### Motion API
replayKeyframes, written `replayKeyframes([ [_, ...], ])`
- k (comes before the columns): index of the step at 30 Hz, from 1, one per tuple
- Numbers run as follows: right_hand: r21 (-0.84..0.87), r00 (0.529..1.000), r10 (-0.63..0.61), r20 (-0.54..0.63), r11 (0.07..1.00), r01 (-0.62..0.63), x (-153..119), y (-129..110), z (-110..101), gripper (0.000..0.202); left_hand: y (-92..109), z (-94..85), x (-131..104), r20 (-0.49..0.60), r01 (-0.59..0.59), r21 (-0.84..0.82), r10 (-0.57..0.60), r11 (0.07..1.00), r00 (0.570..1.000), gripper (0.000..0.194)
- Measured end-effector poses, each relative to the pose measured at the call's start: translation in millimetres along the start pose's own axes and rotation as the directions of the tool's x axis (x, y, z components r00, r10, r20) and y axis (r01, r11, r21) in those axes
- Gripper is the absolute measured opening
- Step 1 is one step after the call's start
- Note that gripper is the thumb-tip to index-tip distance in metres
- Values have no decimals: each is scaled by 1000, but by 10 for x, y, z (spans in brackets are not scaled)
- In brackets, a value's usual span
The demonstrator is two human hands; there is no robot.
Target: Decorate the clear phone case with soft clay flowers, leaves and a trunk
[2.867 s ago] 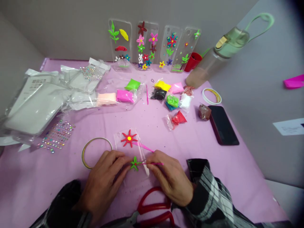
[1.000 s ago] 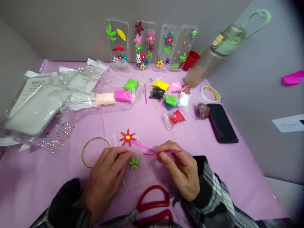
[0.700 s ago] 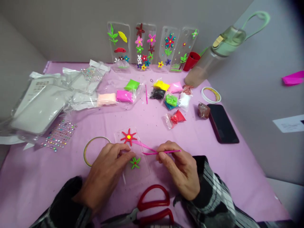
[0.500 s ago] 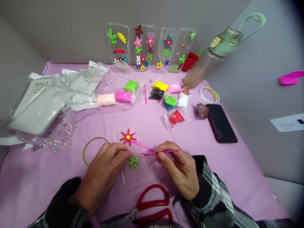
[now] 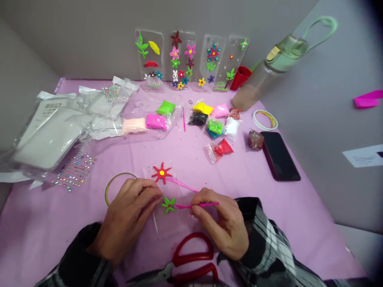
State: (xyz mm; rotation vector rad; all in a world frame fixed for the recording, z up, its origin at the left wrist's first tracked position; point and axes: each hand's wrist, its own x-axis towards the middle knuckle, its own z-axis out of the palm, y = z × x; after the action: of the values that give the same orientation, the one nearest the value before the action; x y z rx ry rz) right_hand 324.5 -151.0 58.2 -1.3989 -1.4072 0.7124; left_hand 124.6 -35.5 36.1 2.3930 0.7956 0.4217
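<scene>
A clear phone case (image 5: pixel 172 227) lies flat on the table, bearing a red clay flower (image 5: pixel 161 173) with a yellow centre and a green clay flower (image 5: pixel 168 205) with a red centre. My left hand (image 5: pixel 131 215) rests at the case's left side, thumb and fingertips pressed together; whether they grip anything is hidden. Between the thumb and fingers of my right hand (image 5: pixel 221 223) is a thin pink modelling tool (image 5: pixel 206 205), its tip touching or very close to the green flower's right petals. Another pink modelling tool (image 5: pixel 182 183) extends across the case, its right end hidden behind my right fingers.
Red-handled scissors (image 5: pixel 194 261) lie near the front edge. A tape roll (image 5: pixel 107 191) sits partly behind my left hand. Several bagged clay pieces (image 5: pixel 202 108) are farther back. Packaged cases (image 5: pixel 49 137) fill the left; a phone (image 5: pixel 281 155) and bottle (image 5: pixel 254 85) stand right.
My right hand has moved down and slightly left, bringing the tool's tip to the green flower. My left fingertips have drawn back a little to the left.
</scene>
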Motion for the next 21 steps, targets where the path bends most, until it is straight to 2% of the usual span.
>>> replayKeyframes([
  [7, -101, 985, -156, 74, 981, 163, -43, 42, 42, 16, -27, 14, -92, 19, -14, -5, 14, 1000, 1000, 12],
  [17, -175, 965, -177, 193, 962, 211, -32, 74, 58, 15, -46, 54, -105, 20, -11, -29, 12, 1000, 1000, 13],
  [21, -185, 964, -168, 208, 961, 207, -22, 78, 58, 15, -35, 49, -99, 12, -11, -26, 12, 1000, 1000, 15],
])
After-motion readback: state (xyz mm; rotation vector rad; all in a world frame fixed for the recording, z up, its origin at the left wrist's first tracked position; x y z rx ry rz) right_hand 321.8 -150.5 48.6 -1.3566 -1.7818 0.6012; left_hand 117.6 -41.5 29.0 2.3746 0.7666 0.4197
